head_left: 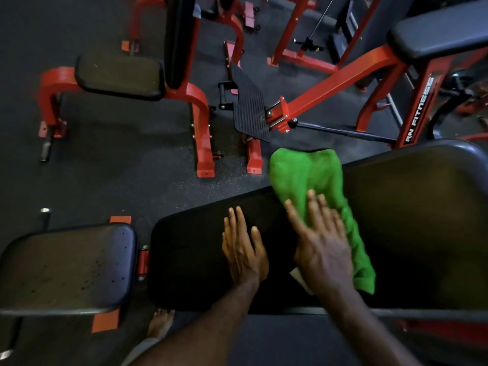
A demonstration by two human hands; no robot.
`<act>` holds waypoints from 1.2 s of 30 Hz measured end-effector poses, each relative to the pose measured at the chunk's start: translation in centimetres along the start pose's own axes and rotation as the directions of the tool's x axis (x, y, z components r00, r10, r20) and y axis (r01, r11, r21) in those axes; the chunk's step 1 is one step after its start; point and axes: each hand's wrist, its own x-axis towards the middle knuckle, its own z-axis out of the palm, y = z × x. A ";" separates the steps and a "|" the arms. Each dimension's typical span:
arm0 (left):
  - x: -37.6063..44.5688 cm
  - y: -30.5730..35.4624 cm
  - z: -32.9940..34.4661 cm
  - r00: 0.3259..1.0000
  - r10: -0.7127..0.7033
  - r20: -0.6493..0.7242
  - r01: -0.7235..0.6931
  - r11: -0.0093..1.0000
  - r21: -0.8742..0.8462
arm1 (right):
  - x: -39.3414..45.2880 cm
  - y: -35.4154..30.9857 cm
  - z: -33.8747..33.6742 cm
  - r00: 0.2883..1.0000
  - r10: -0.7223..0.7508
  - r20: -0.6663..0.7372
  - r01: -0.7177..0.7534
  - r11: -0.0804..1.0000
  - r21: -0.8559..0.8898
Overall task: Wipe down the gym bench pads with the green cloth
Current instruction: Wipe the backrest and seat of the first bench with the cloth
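Black padded worktop (200, 260) amid red gym frames (203, 122); green cloth (311, 180) pressed under flat right hand (323, 244), left hand (244, 247) resting flat, released

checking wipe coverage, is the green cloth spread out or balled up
Spread out: the green cloth lies flat across the bench pad, its far end overhanging, under the open right hand.

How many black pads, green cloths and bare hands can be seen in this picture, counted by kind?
Black pads: 5 (long bench pad, seat pad, wide pad, far seat pad, upper right pad)
Green cloths: 1 (green cloth)
Hands: 2 (left hand, right hand)
Total: 8
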 end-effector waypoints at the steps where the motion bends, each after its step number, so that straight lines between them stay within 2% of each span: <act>1: 0.0 -0.2 0.1 1.000 0.012 -0.005 -0.012 1.000 -0.009 | -1.2 -1.1 1.2 0.996 -0.074 0.043 0.074 0.997 0.005; 3: -0.1 -0.7 0.2 1.000 0.016 0.000 -0.016 1.000 -0.008 | -2.7 -1.9 2.4 0.974 -0.201 0.106 0.203 0.979 -0.005; 4: -0.1 -0.7 0.2 1.000 0.006 0.006 -0.006 1.000 0.001 | -2.7 -1.5 2.2 0.973 -0.215 0.087 0.216 0.976 -0.001; 7: 0.2 0.0 0.0 1.000 -0.017 -0.023 0.017 1.000 0.002 | -1.6 1.5 0.1 0.995 0.000 -0.097 0.004 0.999 0.039; 9: 0.3 0.4 -0.1 1.000 -0.025 0.000 0.025 1.000 0.016 | -1.5 1.9 -0.4 0.980 0.147 -0.131 -0.142 0.989 0.048; 10: 0.1 0.4 -0.1 1.000 -0.026 0.007 0.026 0.999 0.026 | -2.3 1.1 -0.1 0.977 0.168 -0.133 -0.163 0.985 0.052; 11: 0.1 0.2 -0.1 1.000 -0.009 0.011 0.009 0.999 0.032 | -3.6 0.1 0.7 0.981 0.147 -0.130 -0.141 0.988 0.056; 14: 0.2 -0.6 -0.6 0.998 0.055 0.024 -0.055 0.998 -0.006 | -7.5 -2.9 3.7 0.996 -0.085 -0.024 0.087 0.995 0.052; 16: 0.2 -0.8 -0.4 0.997 0.080 0.017 -0.080 0.997 -0.011 | -8.2 -2.1 3.4 0.993 -0.114 -0.001 0.114 0.992 0.051; 18: 0.3 -0.6 -0.1 0.998 0.057 -0.014 -0.057 0.998 -0.001 | -7.3 -0.4 1.9 0.993 0.017 -0.113 -0.008 0.997 0.083; 21: 0.4 -0.2 0.4 0.998 0.040 -0.049 -0.039 0.999 0.023 | -6.3 0.3 0.3 0.905 0.306 -0.296 -0.267 0.950 0.164; 23: 0.4 -0.5 0.4 0.997 0.055 -0.061 -0.054 0.998 0.024 | -7.3 -1.9 1.5 0.867 0.372 -0.331 -0.318 0.925 0.208; 26: 1.2 -2.4 1.1 0.990 0.132 -0.050 -0.131 0.991 0.038 | -11.3 -5.9 5.7 0.948 0.207 -0.241 -0.167 0.970 0.178; 28: 2.3 -4.1 1.4 0.977 0.210 -0.034 -0.206 0.974 0.095 | -12.9 -5.7 6.7 0.985 0.081 -0.155 -0.064 0.992 0.110; 29: 2.6 -4.6 1.7 0.967 0.251 -0.043 -0.243 0.960 0.137 | -12.9 -4.7 6.6 0.976 0.066 -0.208 -0.048 0.995 0.090; 30: 2.1 -3.8 1.5 0.974 0.218 -0.064 -0.209 0.969 0.128 | -12.5 -3.6 6.2 0.947 0.101 -0.305 -0.073 0.992 0.103; 32: 0.7 -1.3 0.9 0.993 0.088 -0.077 -0.087 0.996 0.024 | -11.2 -1.8 4.7 0.817 0.303 -0.491 -0.235 0.952 0.196; 33: 0.5 -0.9 0.8 0.994 0.076 -0.075 -0.077 0.997 -0.009 | -10.7 -2.0 4.5 0.742 0.410 -0.531 -0.311 0.912 0.269; 34: 0.4 -0.4 0.6 0.996 0.053 -0.076 -0.054 0.998 -0.011 | -10.3 -2.8 4.6 0.690 0.491 -0.532 -0.364 0.870 0.332; 35: 0.6 -0.8 0.7 0.996 0.045 -0.079 -0.047 0.999 -0.014 | -10.5 -4.4 5.2 0.680 0.526 -0.511 -0.393 0.850 0.351; 36: 0.6 -1.2 1.0 0.996 0.046 -0.075 -0.046 0.999 -0.004 | -11.0 -6.3 6.2 0.712 0.525 -0.467 -0.400 0.849 0.345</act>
